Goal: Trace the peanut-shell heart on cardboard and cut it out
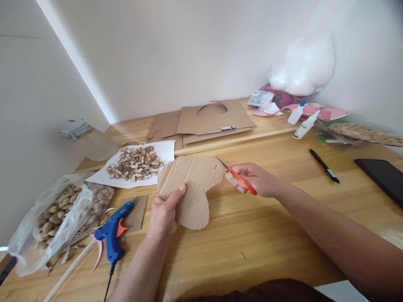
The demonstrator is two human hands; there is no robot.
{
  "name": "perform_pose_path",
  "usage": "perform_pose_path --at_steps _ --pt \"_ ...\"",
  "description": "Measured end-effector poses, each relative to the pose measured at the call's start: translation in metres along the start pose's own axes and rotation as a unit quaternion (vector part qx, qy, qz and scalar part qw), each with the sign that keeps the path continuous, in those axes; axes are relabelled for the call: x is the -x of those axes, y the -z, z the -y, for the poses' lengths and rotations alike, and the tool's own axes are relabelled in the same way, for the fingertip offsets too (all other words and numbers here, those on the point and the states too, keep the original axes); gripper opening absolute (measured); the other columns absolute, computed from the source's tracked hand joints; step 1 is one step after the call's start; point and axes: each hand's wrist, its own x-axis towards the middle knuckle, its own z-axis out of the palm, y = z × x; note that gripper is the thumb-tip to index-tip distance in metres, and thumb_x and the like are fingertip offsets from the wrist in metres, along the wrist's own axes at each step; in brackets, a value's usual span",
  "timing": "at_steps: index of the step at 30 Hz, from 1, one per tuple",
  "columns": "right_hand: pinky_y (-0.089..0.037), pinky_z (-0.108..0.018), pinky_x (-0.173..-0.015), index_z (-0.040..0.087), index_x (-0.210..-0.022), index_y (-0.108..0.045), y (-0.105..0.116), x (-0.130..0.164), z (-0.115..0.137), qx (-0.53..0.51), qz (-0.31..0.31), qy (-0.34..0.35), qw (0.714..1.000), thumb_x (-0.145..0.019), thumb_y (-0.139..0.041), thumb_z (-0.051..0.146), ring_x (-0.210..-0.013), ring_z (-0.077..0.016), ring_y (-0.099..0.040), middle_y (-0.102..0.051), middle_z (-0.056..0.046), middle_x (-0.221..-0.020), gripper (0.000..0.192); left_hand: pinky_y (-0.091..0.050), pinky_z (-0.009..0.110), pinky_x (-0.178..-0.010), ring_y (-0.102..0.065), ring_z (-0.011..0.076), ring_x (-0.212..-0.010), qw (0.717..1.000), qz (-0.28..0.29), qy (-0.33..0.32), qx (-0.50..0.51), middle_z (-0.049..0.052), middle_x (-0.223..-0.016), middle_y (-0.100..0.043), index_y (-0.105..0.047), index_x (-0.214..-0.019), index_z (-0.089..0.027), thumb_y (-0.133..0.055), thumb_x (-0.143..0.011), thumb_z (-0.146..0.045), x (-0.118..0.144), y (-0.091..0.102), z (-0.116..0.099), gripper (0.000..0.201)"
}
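A heart-shaped piece of corrugated cardboard (192, 184) is held over the wooden table, its notch facing right. My left hand (166, 209) grips it at the lower left, thumb on top and fingers hidden underneath. In my right hand (252, 178) is a pair of scissors (241, 180) with orange-red handles. Their blades meet the cardboard's upper right edge; how far apart the blades are I cannot tell. A small dark mark or hole shows near that edge. A thin scrap (242, 256) lies on the table below.
A blue glue gun (113, 235) and a bag of peanuts (59, 209) are at left. Peanut shells (137, 163) lie on white paper. Cardboard sheets (217, 117) rest at the back. Two glue bottles (305, 125), a black pen (324, 165) and a phone (382, 178) lie at right.
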Motion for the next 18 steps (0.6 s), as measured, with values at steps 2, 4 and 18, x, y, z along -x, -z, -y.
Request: perform_pose_path --at_steps 2,4,18 --pt "-0.031 -0.027 -0.055 0.02 -0.064 -0.038 -0.0004 -0.0003 -0.0016 -0.007 -0.006 -0.005 1.0 -0.087 -0.059 0.053 -0.055 -0.0101 -0.039 -0.041 0.004 -0.061 0.045 -0.06 0.031 -0.068 -0.071 0.0199 -0.077 1.0 -0.001 -0.001 0.001 0.006 -0.092 -0.076 -0.074 -0.099 -0.014 -0.089 -0.061 -0.027 -0.0007 0.0004 0.0005 0.044" --pt "-0.03 -0.027 -0.054 0.02 -0.064 -0.038 -0.0009 -0.0007 -0.0032 -0.014 -0.012 -0.003 1.0 -0.087 -0.06 0.052 -0.054 -0.01 -0.039 -0.04 0.004 -0.061 0.045 -0.06 0.031 -0.068 -0.071 0.0203 -0.077 1.0 -0.002 -0.003 0.0 0.006 -0.093 -0.076 -0.074 -0.1 -0.014 -0.09 -0.06 -0.027 -0.0016 0.0004 0.0009 0.044" --pt "-0.028 -0.027 -0.053 0.02 -0.063 -0.037 -0.0014 0.0007 -0.003 -0.003 -0.019 0.001 1.0 -0.09 -0.057 0.053 -0.05 -0.0091 -0.037 -0.04 0.005 -0.055 0.047 -0.061 0.032 -0.069 -0.071 0.0199 -0.075 1.0 -0.001 0.005 0.004 0.007 -0.092 -0.076 -0.074 -0.1 -0.013 -0.09 -0.059 -0.027 -0.0006 -0.0021 -0.0023 0.047"
